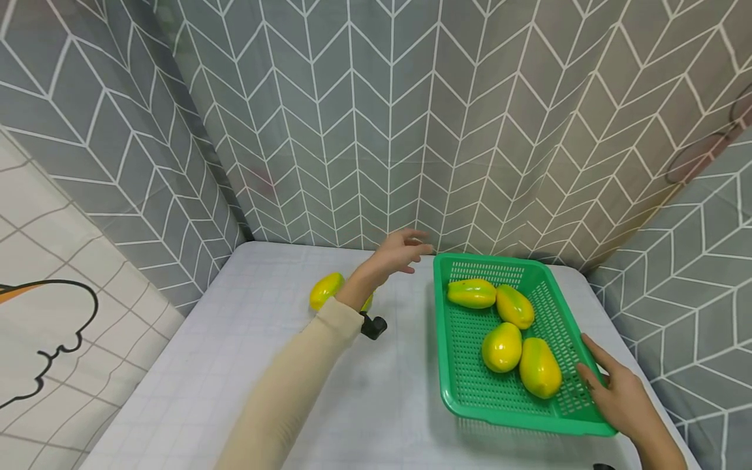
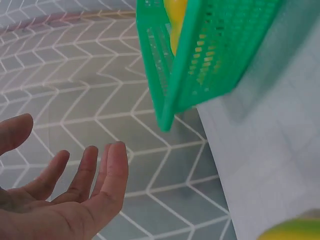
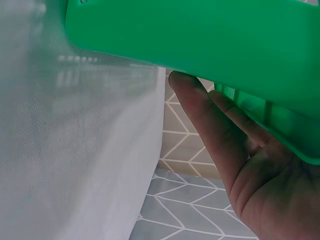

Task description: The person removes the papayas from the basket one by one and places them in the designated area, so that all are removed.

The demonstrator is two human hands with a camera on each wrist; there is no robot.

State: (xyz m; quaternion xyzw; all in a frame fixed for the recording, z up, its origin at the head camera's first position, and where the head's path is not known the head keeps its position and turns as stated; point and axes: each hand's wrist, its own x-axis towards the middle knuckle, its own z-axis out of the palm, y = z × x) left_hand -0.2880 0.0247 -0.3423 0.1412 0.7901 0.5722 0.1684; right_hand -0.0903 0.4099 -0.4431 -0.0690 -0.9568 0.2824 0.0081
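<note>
My left hand [image 1: 401,251] is in the air left of the green plastic basket [image 1: 443,365], fingers loosely bent and holding nothing. In the left wrist view, its fingers [image 2: 116,172] are apart from the basket's corner. My right hand [image 1: 619,395] grips the basket's right rim near the front corner, its thumb over the edge. Several yellow papaya-like fruits [image 1: 539,369] lie inside the basket. Another yellow-green fruit [image 1: 326,290] lies on the table behind my left forearm, and one more beside it is mostly hidden by the wrist.
A white cloth-covered table [image 1: 194,365] carries everything. Grey curtains [image 1: 364,130] with white chevron lines stand behind it and at both sides. A black wrist camera mount [image 1: 373,326] sits at my left wrist.
</note>
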